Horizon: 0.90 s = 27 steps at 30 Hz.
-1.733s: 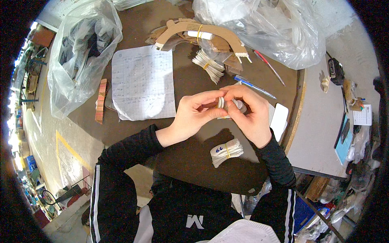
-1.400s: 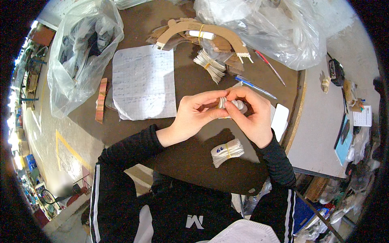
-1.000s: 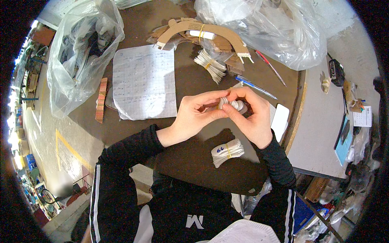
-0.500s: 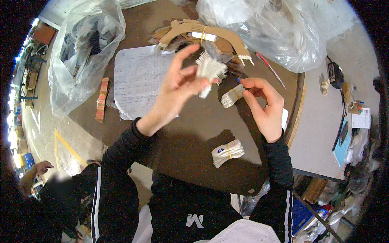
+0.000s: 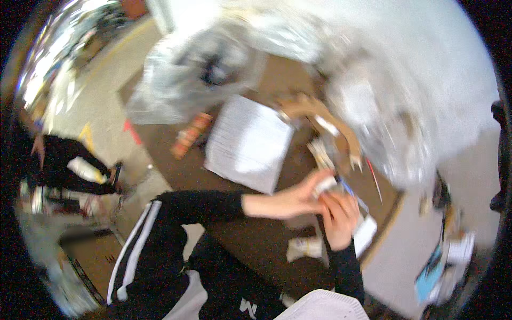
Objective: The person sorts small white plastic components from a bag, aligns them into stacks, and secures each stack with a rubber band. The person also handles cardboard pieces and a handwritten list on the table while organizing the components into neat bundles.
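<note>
The picture is smeared by motion. My left hand (image 5: 298, 201) reaches in from the left, its thumb and fingers closed on a small bundle of white strips (image 5: 325, 185). Against it, my right hand (image 5: 338, 217) has its fingers bent and bunched, with a slim blue pen (image 5: 348, 189) along them; their exact grip is blurred. A second white bundle (image 5: 320, 153) lies just beyond my hands, beside a curved stack of brown cardboard pieces (image 5: 341, 133). Nearer to me, another banded white bundle (image 5: 305, 248) rests on the brown table (image 5: 234, 229).
A written paper sheet (image 5: 248, 141) lies left of the cardboard, with an orange-red striped strip bundle (image 5: 192, 134) beside it. Large clear plastic bags (image 5: 181, 80) stand at the back. A red pen (image 5: 375, 181) lies at right. Another person (image 5: 69, 165) is at far left.
My view has turned, shifting the table. My hands have come together at one bundle; the fanned bundle is gone from my left hand, and a bundle now lies by the cardboard.
</note>
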Each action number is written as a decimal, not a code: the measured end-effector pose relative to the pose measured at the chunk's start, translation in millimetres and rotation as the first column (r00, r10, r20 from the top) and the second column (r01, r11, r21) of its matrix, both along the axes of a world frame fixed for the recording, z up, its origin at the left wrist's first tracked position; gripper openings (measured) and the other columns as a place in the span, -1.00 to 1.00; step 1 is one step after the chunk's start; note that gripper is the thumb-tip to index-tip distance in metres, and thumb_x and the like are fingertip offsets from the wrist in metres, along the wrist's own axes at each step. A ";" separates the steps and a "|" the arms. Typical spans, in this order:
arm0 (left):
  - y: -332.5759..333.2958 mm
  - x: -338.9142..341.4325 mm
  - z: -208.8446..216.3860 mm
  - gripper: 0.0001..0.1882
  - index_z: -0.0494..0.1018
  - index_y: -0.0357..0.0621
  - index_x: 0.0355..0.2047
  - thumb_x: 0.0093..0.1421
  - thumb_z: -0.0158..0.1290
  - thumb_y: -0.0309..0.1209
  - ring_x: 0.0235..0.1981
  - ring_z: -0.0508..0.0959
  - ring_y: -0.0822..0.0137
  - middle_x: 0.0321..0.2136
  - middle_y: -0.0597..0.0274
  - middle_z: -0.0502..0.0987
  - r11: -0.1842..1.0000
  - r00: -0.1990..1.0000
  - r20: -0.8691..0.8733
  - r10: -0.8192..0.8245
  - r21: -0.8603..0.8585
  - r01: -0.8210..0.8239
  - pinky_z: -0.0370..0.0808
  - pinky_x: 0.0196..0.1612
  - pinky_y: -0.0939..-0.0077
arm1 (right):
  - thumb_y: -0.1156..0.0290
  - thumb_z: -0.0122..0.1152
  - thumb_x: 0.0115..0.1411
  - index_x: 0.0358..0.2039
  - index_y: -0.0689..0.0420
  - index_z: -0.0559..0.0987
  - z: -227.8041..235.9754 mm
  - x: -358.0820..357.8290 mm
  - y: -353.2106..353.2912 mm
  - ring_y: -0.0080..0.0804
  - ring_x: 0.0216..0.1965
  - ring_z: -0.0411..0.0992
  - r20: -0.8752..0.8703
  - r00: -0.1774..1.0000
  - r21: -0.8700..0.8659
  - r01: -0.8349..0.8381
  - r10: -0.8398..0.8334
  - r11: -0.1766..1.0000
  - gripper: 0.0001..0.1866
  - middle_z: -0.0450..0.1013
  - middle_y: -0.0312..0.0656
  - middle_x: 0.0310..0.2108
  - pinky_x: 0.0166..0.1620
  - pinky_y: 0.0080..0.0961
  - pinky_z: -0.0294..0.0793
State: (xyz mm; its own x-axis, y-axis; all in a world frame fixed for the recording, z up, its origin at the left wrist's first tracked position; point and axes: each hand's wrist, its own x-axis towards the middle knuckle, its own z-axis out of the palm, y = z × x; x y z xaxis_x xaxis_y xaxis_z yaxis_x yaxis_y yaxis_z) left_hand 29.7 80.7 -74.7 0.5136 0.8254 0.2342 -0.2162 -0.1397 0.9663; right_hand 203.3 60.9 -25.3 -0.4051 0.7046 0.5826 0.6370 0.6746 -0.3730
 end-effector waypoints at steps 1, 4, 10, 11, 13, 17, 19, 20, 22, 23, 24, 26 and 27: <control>-2.6 3.4 -9.1 -0.04 -0.24 -0.21 0.37 0.19 0.16 -0.23 0.38 -0.08 0.15 0.35 0.03 -0.09 0.996 0.999 -0.045 0.026 0.089 -0.022 -0.08 0.38 0.28 | 0.45 0.34 -0.04 -0.31 0.11 0.64 0.8 -0.9 -5.9 -0.23 -0.27 0.44 0.046 0.998 -0.016 0.042 -0.041 0.999 -0.78 0.50 -0.23 -0.30 -0.15 -0.29 0.39; 5.4 -1.4 -14.3 -0.04 -0.28 -0.17 0.39 0.23 0.13 -0.23 0.40 -0.16 0.18 0.38 0.05 -0.17 0.981 0.995 -0.074 -0.064 0.176 0.076 -0.21 0.40 0.27 | 0.53 0.28 -0.03 -0.45 0.17 0.56 1.5 -4.4 -3.2 -0.13 -0.30 0.41 -0.105 0.991 -0.283 0.051 -0.084 0.958 -0.91 0.48 -0.16 -0.35 -0.17 -0.27 0.36; 9.5 -6.1 14.7 -0.11 -0.27 -0.07 0.40 0.24 0.06 -0.46 0.32 0.04 0.32 0.34 0.13 -0.03 0.991 0.990 0.055 -0.131 -0.006 0.132 0.10 0.29 0.43 | 0.58 0.20 -0.02 -0.45 0.20 0.42 -9.4 2.7 4.8 -0.07 -0.33 0.36 -0.081 0.997 -0.193 0.005 -0.021 0.981 -0.87 0.37 -0.09 -0.41 -0.19 -0.25 0.33; 7.7 -4.1 14.2 -0.09 -0.23 -0.06 0.39 0.18 0.10 -0.50 0.18 0.24 0.31 0.21 0.15 0.15 0.993 0.988 0.122 -0.093 -0.063 0.101 0.26 0.17 0.45 | 0.59 0.19 -0.01 -0.45 0.20 0.41 -10.3 3.7 6.0 -0.08 -0.34 0.36 -0.071 0.997 -0.184 -0.007 -0.006 0.983 -0.87 0.36 -0.07 -0.41 -0.19 -0.25 0.33; 9.6 -8.0 12.9 -0.09 -0.18 -0.08 0.37 0.11 0.10 -0.57 0.06 0.31 0.33 0.13 0.14 0.22 0.925 0.966 0.186 -0.179 -0.301 0.229 0.34 0.04 0.48 | 0.58 0.16 0.01 -0.46 0.19 0.38 -8.8 5.0 7.0 -0.11 -0.34 0.35 -0.163 0.986 -0.240 -0.060 0.021 0.969 -0.88 0.34 -0.07 -0.42 -0.21 -0.27 0.32; 17.1 -12.2 13.0 -0.16 -0.04 -0.12 0.30 0.04 0.11 -0.57 -0.21 0.42 0.37 -0.11 0.17 0.36 0.914 0.982 0.135 -0.132 -0.367 0.173 0.41 -0.20 0.52 | 0.55 0.08 0.09 -0.49 0.20 0.36 2.1 5.2 5.6 -0.27 -0.35 0.34 -0.683 0.730 -0.440 -0.417 0.005 0.795 -0.91 0.33 -0.15 -0.48 -0.24 -0.37 0.31; 32.2 -14.8 -7.3 -0.18 -0.01 -0.12 0.28 0.04 0.13 -0.51 -0.28 0.45 0.38 -0.16 0.17 0.39 0.994 0.994 -0.033 0.105 -0.018 -0.106 0.42 -0.27 0.49 | 0.44 0.06 0.15 -0.53 0.21 0.37 7.3 11.7 4.8 -0.46 -0.43 0.34 -0.866 0.491 -0.449 -0.678 -0.096 0.582 -0.83 0.32 -0.25 -0.58 -0.26 -0.47 0.30; 35.2 -14.6 -6.3 -0.19 0.00 -0.12 0.27 0.03 0.14 -0.49 -0.31 0.46 0.38 -0.19 0.18 0.41 0.961 0.968 -0.082 0.238 0.168 -0.222 0.43 -0.31 0.48 | 0.42 0.06 0.16 -0.55 0.20 0.37 9.9 14.7 4.9 -0.49 -0.48 0.31 -0.768 0.623 -0.580 -0.576 -0.150 0.576 -0.81 0.30 -0.27 -0.61 -0.26 -0.48 0.30; 48.8 -21.6 -5.7 -0.22 0.00 -0.09 0.27 0.10 0.16 -0.51 -0.09 0.40 0.39 -0.11 0.16 0.38 0.976 0.970 -0.119 0.211 -0.021 -0.215 0.37 -0.02 0.49 | 0.36 0.06 0.18 -0.58 0.19 0.37 15.0 20.7 5.3 -0.56 -0.58 0.25 -0.506 0.824 -0.782 -0.313 -0.256 0.539 -0.76 0.26 -0.31 -0.67 -0.27 -0.49 0.29; 51.2 -25.5 0.6 -0.23 0.01 -0.09 0.27 0.11 0.15 -0.53 -0.09 0.40 0.39 -0.12 0.17 0.39 0.963 0.962 -0.061 0.268 0.048 -0.265 0.37 -0.01 0.49 | 0.38 0.04 0.21 -0.55 0.20 0.45 14.1 24.6 6.1 -0.59 -0.64 0.21 -0.515 0.835 -0.775 -0.359 -0.191 0.520 -0.77 0.29 -0.34 -0.68 -0.28 -0.54 0.28; 52.9 -29.3 6.8 -0.23 0.01 -0.10 0.27 0.11 0.15 -0.54 -0.09 0.40 0.40 -0.12 0.19 0.40 0.941 0.947 0.002 0.320 0.112 -0.318 0.36 -0.01 0.50 | 0.42 0.04 0.21 -0.51 0.22 0.47 11.3 28.2 6.7 -0.58 -0.65 0.21 -0.771 0.600 -0.608 -0.594 -0.213 0.526 -0.81 0.31 -0.34 -0.69 -0.28 -0.57 0.27; 55.3 -34.0 15.8 -0.25 0.00 -0.14 0.27 0.15 0.15 -0.54 -0.01 0.40 0.43 -0.10 0.22 0.42 0.978 0.965 0.162 0.208 -0.036 -0.205 0.37 0.01 0.51 | 0.51 0.05 0.20 -0.44 0.25 0.50 -0.8 35.1 8.7 -0.55 -0.68 0.19 -0.970 -0.057 -0.089 -0.821 -0.236 0.564 -0.88 0.35 -0.34 -0.69 -0.30 -0.64 0.25; 53.8 -32.4 23.1 -0.26 0.01 -0.16 0.26 0.16 0.16 -0.52 0.01 0.40 0.43 -0.10 0.22 0.42 0.983 0.959 0.219 0.182 -0.064 -0.173 0.38 0.02 0.51 | 0.51 0.04 0.22 -0.19 0.27 0.44 -2.3 45.9 16.9 -0.53 -0.46 0.31 -0.969 -0.140 0.016 -0.860 -0.205 0.511 -0.83 0.40 -0.23 -0.39 -0.16 -0.56 0.30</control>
